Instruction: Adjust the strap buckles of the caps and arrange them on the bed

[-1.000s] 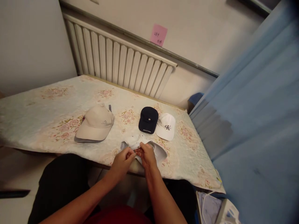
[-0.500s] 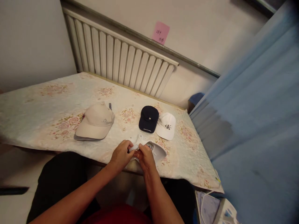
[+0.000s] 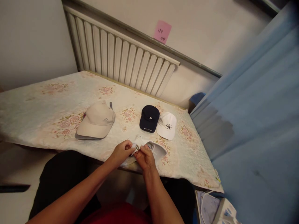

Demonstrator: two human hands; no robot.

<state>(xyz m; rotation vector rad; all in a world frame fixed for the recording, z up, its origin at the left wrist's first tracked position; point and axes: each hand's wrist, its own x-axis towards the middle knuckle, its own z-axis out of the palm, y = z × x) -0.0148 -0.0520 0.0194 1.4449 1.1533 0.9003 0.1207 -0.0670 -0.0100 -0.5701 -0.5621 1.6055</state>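
Two hands [image 3: 121, 152] [image 3: 146, 158] hold one cap [image 3: 159, 151].

1. The near cap [image 3: 160, 152] is white; its buckle [image 3: 137, 147] is dark.
2. The left cap [image 3: 94, 121] is beige with a small grey mark.
3. The middle cap [image 3: 149, 112] is dark blue with white letters.
4. The right cap [image 3: 166, 133] is white with black letters.
5. The cloth [image 3: 80, 84] is pale, with a pattern of pink flowers.
6. The far paper [image 3: 163, 26] is pink; the right curtain [image 3: 247, 124] is blue.

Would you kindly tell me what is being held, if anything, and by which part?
The nearer white cap, by its buckle strap, in the left grip and right grip.
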